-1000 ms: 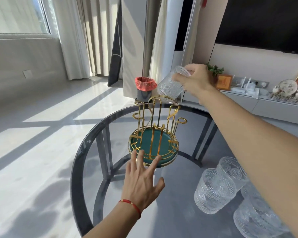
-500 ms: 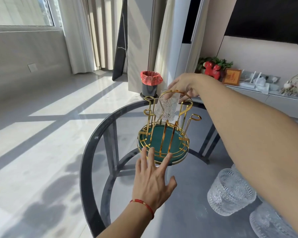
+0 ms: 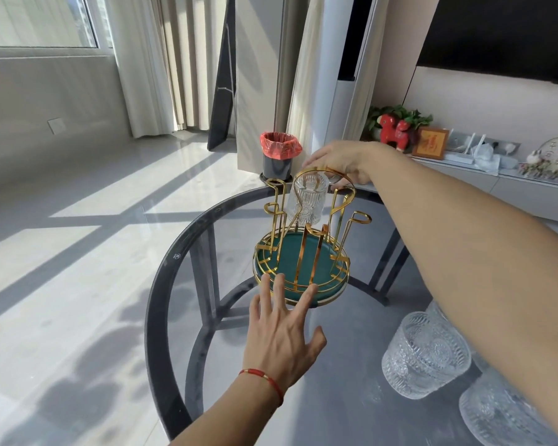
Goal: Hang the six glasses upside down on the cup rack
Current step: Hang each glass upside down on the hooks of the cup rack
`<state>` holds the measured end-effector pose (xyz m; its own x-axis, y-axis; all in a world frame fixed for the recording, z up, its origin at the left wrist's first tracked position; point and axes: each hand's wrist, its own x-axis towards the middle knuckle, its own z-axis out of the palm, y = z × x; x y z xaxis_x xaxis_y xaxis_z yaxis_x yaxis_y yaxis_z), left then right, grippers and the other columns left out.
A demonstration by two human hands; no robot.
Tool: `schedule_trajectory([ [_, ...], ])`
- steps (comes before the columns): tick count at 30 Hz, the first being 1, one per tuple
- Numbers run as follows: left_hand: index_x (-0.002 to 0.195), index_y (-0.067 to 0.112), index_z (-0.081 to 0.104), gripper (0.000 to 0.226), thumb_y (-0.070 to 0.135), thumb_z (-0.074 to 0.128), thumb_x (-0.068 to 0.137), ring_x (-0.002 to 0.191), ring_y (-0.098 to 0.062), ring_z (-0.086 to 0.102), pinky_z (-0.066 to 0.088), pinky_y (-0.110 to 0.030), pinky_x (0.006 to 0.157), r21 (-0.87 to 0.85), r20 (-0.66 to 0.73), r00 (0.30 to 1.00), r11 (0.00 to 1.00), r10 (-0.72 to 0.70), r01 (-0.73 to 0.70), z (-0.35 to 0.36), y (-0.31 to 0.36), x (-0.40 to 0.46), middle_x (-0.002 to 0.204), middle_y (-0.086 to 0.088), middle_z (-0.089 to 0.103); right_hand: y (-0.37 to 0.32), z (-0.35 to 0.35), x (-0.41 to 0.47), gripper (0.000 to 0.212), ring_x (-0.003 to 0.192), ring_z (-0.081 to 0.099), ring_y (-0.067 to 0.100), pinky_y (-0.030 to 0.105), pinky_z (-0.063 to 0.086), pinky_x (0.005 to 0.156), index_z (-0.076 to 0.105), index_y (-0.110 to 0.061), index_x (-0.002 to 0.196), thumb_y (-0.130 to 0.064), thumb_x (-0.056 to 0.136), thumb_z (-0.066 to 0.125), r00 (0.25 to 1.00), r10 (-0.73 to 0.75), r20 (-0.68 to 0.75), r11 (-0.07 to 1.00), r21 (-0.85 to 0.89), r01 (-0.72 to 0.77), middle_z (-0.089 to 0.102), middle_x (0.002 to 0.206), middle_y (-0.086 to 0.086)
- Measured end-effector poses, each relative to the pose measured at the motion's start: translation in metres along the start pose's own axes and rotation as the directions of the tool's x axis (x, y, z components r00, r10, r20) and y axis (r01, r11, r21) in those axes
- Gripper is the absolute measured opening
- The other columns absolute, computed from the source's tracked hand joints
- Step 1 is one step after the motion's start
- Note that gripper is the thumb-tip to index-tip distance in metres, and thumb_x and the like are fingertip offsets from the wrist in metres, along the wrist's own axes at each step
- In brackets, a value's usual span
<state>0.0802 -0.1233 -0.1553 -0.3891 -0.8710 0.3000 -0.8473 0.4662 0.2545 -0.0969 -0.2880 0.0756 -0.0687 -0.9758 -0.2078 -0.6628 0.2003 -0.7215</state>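
The cup rack (image 3: 300,252) has gold wire prongs on a round green tray and stands on the glass table. One clear patterned glass (image 3: 306,204) hangs upside down on a far prong. My right hand (image 3: 339,160) rests over its base, fingers curled on it. My left hand (image 3: 281,326) lies flat, fingers apart, its fingertips touching the tray's near rim. Other patterned glasses stand upright at the lower right: one (image 3: 427,352) in full view, one (image 3: 503,416) cut off by the frame's edge, and others hidden behind my right forearm.
The round glass table (image 3: 174,272) has a dark rim and dark legs showing through its top. Beyond it stand a bin with a red bag (image 3: 279,156) on the floor and a low cabinet (image 3: 484,169) with ornaments.
My right hand brought the glass down from above the rack and turned it over a far prong. My left hand stayed at the tray's rim.
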Motion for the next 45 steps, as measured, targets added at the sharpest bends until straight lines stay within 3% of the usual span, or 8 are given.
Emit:
schedule_trajectory([
  [4,0.155,0.042,0.021,0.072,0.067,0.034,0.089,0.153,-0.045,0.007,0.025,-0.057,0.119,0.027,0.052,0.999,1.0,-0.004,0.002,-0.002,0.0,0.002,0.164,-0.021,0.021,0.018,-0.001,-0.023,0.023,0.111,0.062,0.02,0.039,0.052,0.096,0.076,-0.015,0.111,-0.023,0.095,0.062,0.918,-0.142,-0.37,0.989,-0.008,0.149,0.069,0.116,0.004],
  [7,0.151,0.031,0.032,0.071,0.064,0.043,0.089,0.148,-0.044,0.022,0.035,-0.055,0.112,0.085,0.06,0.998,0.996,-0.016,0.011,-0.012,0.007,0.001,0.157,-0.022,0.031,0.038,-0.006,-0.068,0.022,0.108,0.06,0.015,0.021,0.043,0.074,0.075,-0.019,0.111,-0.025,0.096,0.06,0.827,-0.203,-0.524,0.978,-0.061,0.202,0.068,0.106,-0.006],
  [13,0.119,0.015,0.054,0.048,0.046,0.057,0.082,0.108,-0.032,0.049,0.046,-0.048,0.088,-0.161,-0.237,0.938,0.941,0.255,-0.296,-0.039,0.065,-0.012,0.117,-0.011,0.054,0.093,0.0,-0.19,0.017,0.09,0.066,0.007,0.02,0.049,0.077,0.078,-0.024,0.096,-0.019,0.093,0.062,0.776,-0.237,-0.585,0.972,-0.135,0.194,0.075,0.095,-0.01],
  [19,0.136,0.022,0.047,0.067,0.052,0.069,0.079,0.126,-0.014,0.047,0.044,-0.04,0.105,-0.779,-0.013,0.985,0.616,0.173,-0.119,-0.049,0.128,-0.031,0.129,0.004,0.051,0.133,0.032,-0.257,0.02,0.085,0.07,0.006,0.025,0.054,0.087,0.078,-0.023,0.099,-0.014,0.091,0.063,0.833,-0.244,-0.496,0.963,-0.225,0.148,0.077,0.093,-0.011],
  [28,0.14,0.016,0.052,0.081,0.03,0.09,0.069,0.123,-0.015,0.059,0.048,-0.039,0.102,-0.709,0.018,0.991,0.701,0.132,-0.08,-0.041,0.137,-0.021,0.134,0.0,0.065,0.158,0.078,-0.285,0.025,0.094,0.066,0.005,0.021,0.051,0.088,0.074,-0.017,0.108,-0.007,0.088,0.062,0.698,-0.367,-0.615,0.928,-0.195,0.316,0.074,0.105,-0.005],
  [32,0.127,0.019,0.06,0.079,0.047,0.089,0.059,0.105,-0.003,0.064,0.049,-0.013,0.087,-0.723,0.052,0.999,0.689,-0.011,0.045,-0.051,0.126,-0.014,0.116,0.008,0.07,0.158,0.083,-0.284,0.025,0.104,0.065,0.006,0.023,0.049,0.094,0.072,-0.016,0.113,-0.008,0.091,0.063,0.667,-0.394,-0.633,0.91,-0.164,0.381,0.072,0.111,-0.004],
  [38,0.131,0.02,0.049,0.09,0.055,0.083,0.056,0.103,-0.017,0.068,0.061,-0.039,0.08,-0.85,0.309,0.911,0.351,-0.273,0.393,-0.077,0.093,0.0,0.116,-0.005,0.067,0.161,0.096,-0.278,0.041,0.133,0.05,0.002,0.024,0.038,0.112,0.053,-0.025,0.145,-0.032,0.105,0.053,0.84,-0.31,-0.446,0.936,0.013,0.352,0.056,0.144,-0.008],
  [45,0.123,-0.003,0.058,0.061,0.029,0.07,0.074,0.11,-0.037,0.068,0.062,-0.052,0.082,-0.869,0.494,0.859,-0.116,-0.138,0.481,-0.081,0.065,0.0,0.121,-0.028,0.066,0.162,0.113,-0.266,0.044,0.122,0.06,0.009,0.045,0.049,0.106,0.049,-0.033,0.143,-0.046,0.102,0.055,0.937,-0.052,-0.345,0.924,0.338,0.176,0.056,0.138,-0.011],
])
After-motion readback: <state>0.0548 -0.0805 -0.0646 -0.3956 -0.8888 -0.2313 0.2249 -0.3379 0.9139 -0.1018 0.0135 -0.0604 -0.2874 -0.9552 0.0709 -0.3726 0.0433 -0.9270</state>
